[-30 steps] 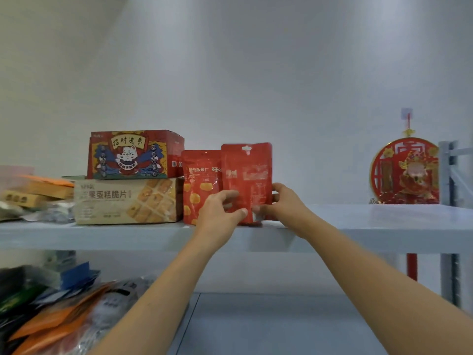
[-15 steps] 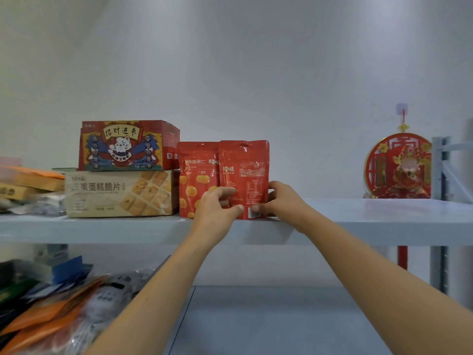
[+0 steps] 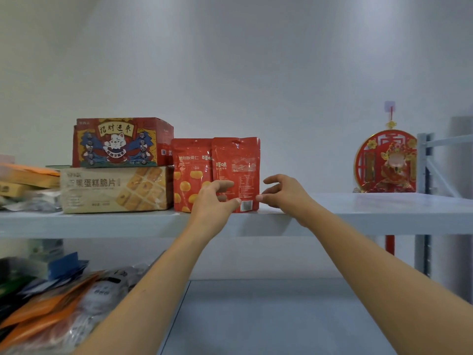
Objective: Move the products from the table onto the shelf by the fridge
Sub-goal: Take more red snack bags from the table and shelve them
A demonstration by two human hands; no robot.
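Pouch being placed: a flat red foil stand-up pouch (image 3: 236, 170), back label facing out, is standing upright near the front edge of the pale grey metal upper shelf (image 3: 358, 208).
Neighbour: its left edge is lying over a second red foil pouch (image 3: 190, 175) printed with yellow chestnuts, also upright.
Stack beside: the chestnut pouch is standing against a beige cardboard cake-crisp box (image 3: 115, 189), which is carrying a red carton with a cat drawing (image 3: 120, 142).
Progress: both pouches and both boxes are sitting on the shelf, so this placement is looking all but done. The bench is not showing, so I cannot tell what is waiting there.
Open room: the bare shelf board is running right towards a round red paper ornament (image 3: 386, 162) hanging on the wall.
Left hand (image 3: 213, 201): the grip is lying loose and fairly narrow. Forefinger and thumb tip are resting on the pouch's lower front, not wrapping it as far as I can see.
Right hand (image 3: 284, 193): the grip is spreading wide and holding nothing. The thumb tip is sitting just at the pouch's lower right corner, and I cannot tell whether it is touching.
Below: mixed orange and silver packets (image 3: 51, 308) are lying heaped on the left of the lower grey shelf (image 3: 281, 316).
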